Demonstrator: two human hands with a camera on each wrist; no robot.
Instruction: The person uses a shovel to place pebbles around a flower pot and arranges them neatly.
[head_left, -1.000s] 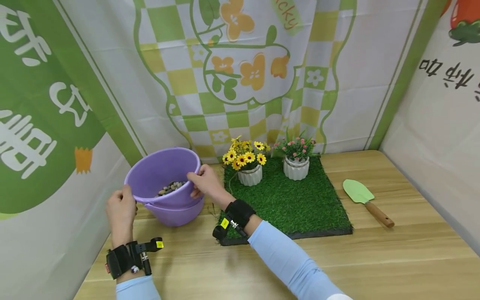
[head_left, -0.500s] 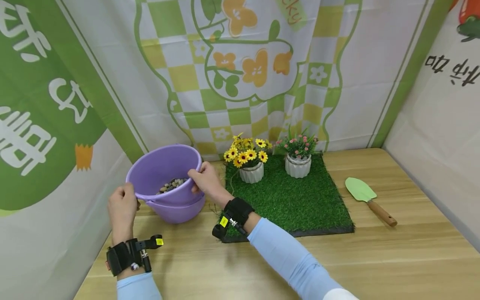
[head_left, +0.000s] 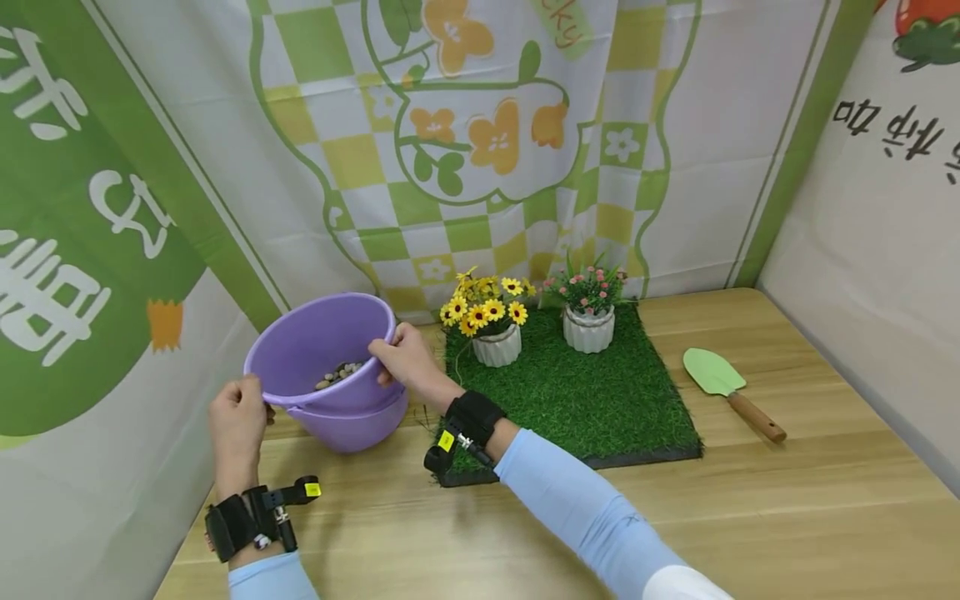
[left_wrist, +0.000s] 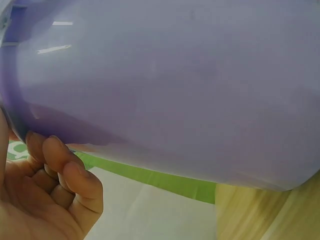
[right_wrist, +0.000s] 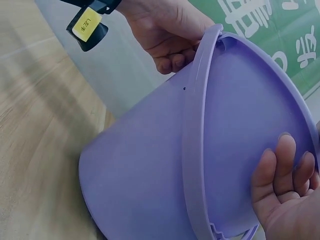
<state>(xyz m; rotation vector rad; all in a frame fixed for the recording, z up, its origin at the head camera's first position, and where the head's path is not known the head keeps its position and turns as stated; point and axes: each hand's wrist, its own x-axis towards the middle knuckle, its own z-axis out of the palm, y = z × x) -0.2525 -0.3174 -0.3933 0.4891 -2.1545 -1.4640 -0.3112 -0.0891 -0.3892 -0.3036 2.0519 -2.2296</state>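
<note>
A purple bucket (head_left: 352,427) stands at the left of the wooden table, with several pebbles (head_left: 339,377) visible inside. My left hand (head_left: 238,421) grips its rim at the near left; in the left wrist view that hand's (left_wrist: 57,187) fingers curl at the rim. On the opposite side my right hand (head_left: 411,365) pinches the rim, thumb toward the inside. From the right wrist, I see the bucket's handle (right_wrist: 194,150) hanging down against the outer wall, with the right hand's (right_wrist: 287,192) fingers against the bucket below the rim. Part of the pebbles is hidden behind the near wall.
Right of the bucket lies a square of artificial grass (head_left: 577,408). On it stand a white pot of yellow flowers (head_left: 497,346) and a white pot of pink flowers (head_left: 588,331). A green trowel (head_left: 716,375) with wooden handle lies farther right. Printed cloth walls surround the table (head_left: 750,508).
The head view shifts slightly. Both hands keep hold of the bucket's rim, and the bucket stays in about the same place.
</note>
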